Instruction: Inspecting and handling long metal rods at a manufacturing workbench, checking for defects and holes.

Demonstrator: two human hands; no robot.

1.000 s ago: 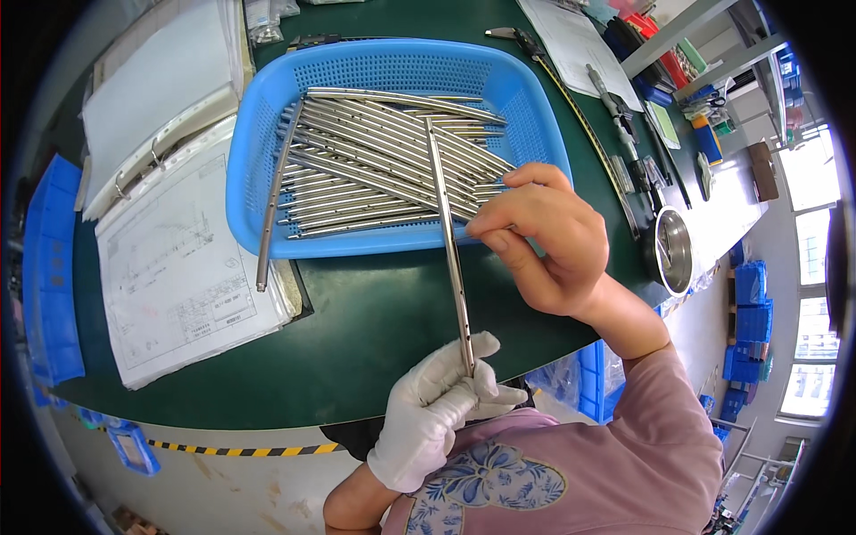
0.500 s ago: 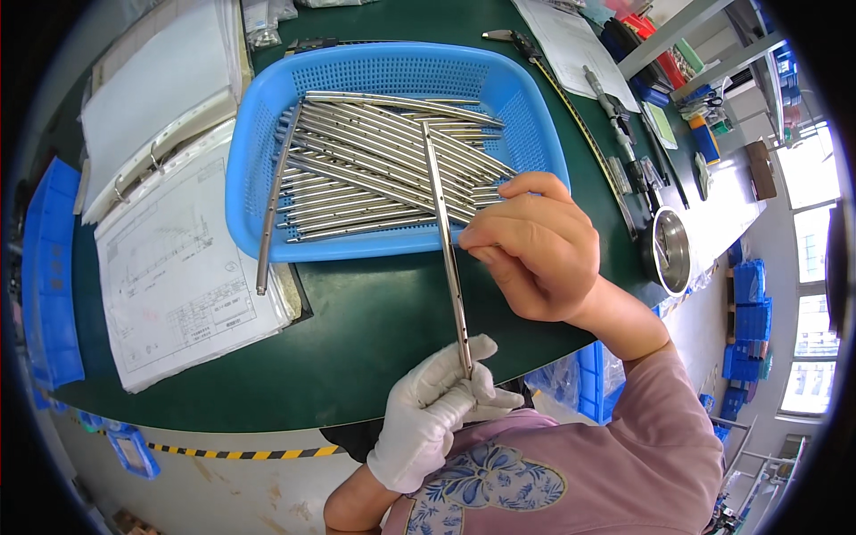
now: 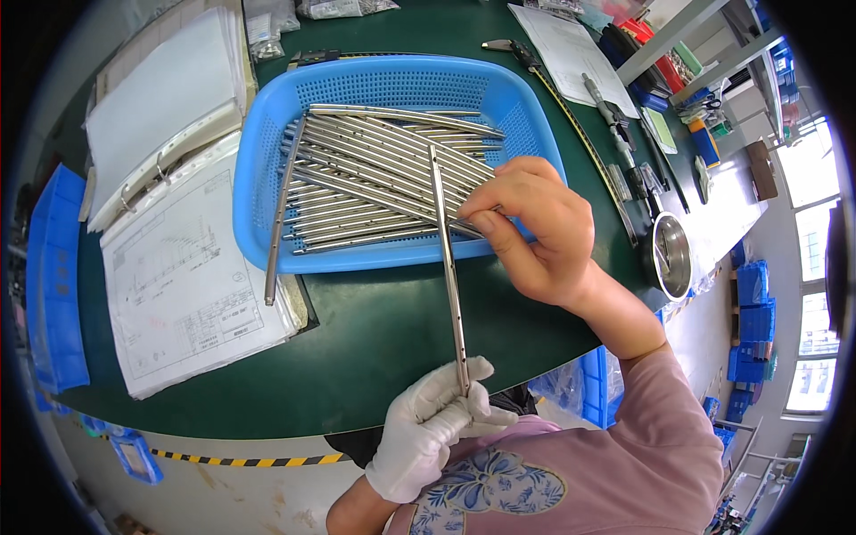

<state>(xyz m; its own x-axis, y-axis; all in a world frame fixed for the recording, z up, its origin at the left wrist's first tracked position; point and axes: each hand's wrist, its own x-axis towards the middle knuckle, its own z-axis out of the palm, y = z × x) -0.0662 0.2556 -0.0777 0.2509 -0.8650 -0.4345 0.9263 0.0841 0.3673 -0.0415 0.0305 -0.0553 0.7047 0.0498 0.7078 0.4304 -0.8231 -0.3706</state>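
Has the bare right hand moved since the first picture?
Yes, up the picture. Against the blue basket, the right hand has gone from pinching about level with the near rim to farther inside it.

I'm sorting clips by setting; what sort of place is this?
Probably a factory or workshop: a blue basket of metal rods, a caliper beside it, and a binder open to a technical drawing.

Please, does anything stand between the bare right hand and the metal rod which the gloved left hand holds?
Nothing visible stands between the right hand and the drilled metal rod in the gloved left hand. The blue plastic basket with its piled rods appears behind them.
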